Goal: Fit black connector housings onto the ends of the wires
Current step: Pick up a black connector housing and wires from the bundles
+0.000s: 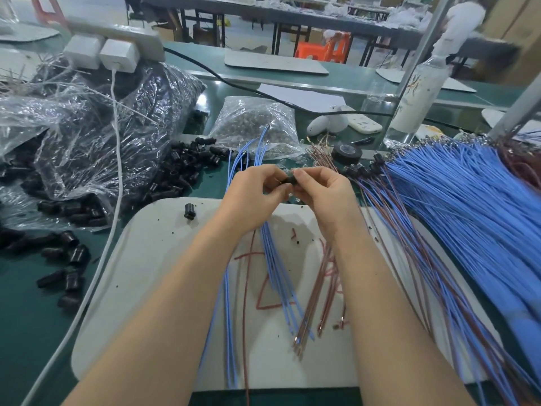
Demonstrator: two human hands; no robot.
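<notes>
Black plastic shows between the fingertips: one connector housing (288, 181) is pinched from both sides. The left hand (254, 191) curls its thumb and fingers round one end. The right hand (325, 194) nips the other end between thumb and forefinger. Whether a wire end already sits inside the housing cannot be told, since the fingers cover it.

Under the left hand a few blue wires (275, 271) run back toward the person, and more rise past its knuckles on the far side. Below the right wrist lie thin brown wires (314, 291) with bare metal tips. Both lots rest on a white board (152, 259) beneath the forearms.

To the left of the left hand, a lone housing (189, 211) stands on the board. Further left, loose housings (181, 168) spill across the green bench from a crumpled clear bag (87, 127), and a white cable (117, 171) crosses them. Beyond the hands is a small bag (254, 124) of pale parts, with a tape roll (348, 150) past the right hand. Right of the right hand fans a thick blue bundle (468, 200) of wires.
</notes>
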